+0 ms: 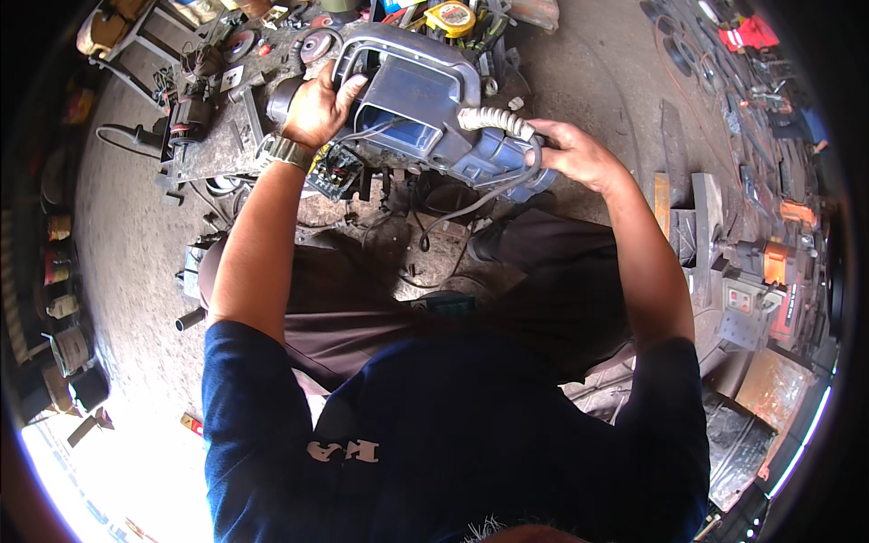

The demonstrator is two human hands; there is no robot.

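Observation:
A blue-grey plastic machine housing [412,86] with a looped carrying handle lies tilted across the cluttered work spot in front of me. My left hand [317,107] is closed on its left side, thumb up beside the handle. From the right part of the housing sticks out a white ribbed cable sleeve [496,120]. A dark power cable [484,201] leaves the sleeve and loops down below the housing. At the sleeve's end, my right hand [579,156] has its fingers and thumb closed around the cable. The undersides of both hands are hidden.
Near my left wrist sits an opened part with coloured wires [336,172]. Left of it, a dark motor-like tool [189,118] rests by a metal plate. A yellow tape measure [450,17] lies among tools beyond the housing. Metal bars [704,226] and an orange-and-grey machine [776,262] stand right.

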